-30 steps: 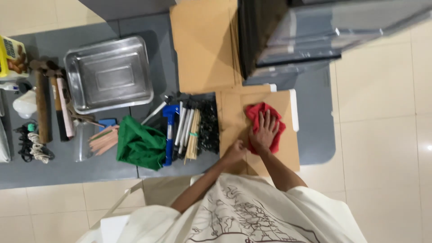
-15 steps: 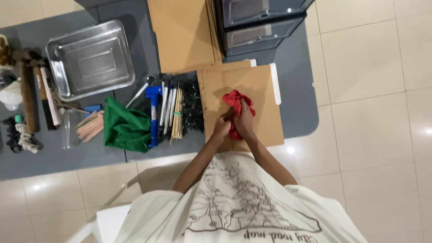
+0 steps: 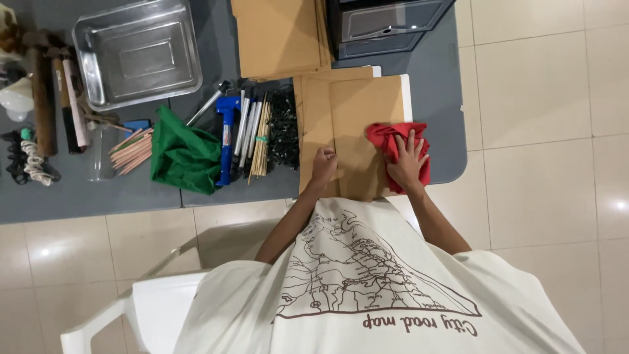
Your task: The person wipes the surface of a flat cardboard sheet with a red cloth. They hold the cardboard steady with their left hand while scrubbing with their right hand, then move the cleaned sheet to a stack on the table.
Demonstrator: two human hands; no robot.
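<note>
A crumpled red cloth (image 3: 385,137) lies at the right edge of a brown cardboard sheet (image 3: 357,108) on the grey table (image 3: 432,78). My right hand (image 3: 407,162) presses flat on the cloth with fingers spread. My left hand (image 3: 323,166) rests as a loose fist on the cardboard's near left part, holding it down. Nothing is visible inside that fist.
Left of the cardboard lie black clips (image 3: 284,128), wooden sticks, metal tools and a blue tool (image 3: 227,134), a green cloth (image 3: 185,156), pencils and a steel tray (image 3: 136,49). More cardboard (image 3: 278,36) and a dark drawer unit (image 3: 386,23) stand behind. A white chair (image 3: 131,308) is under me.
My right hand has slid the red cloth from the middle of the cardboard to its right edge. My left hand has moved apart from it to the left part of the sheet.
</note>
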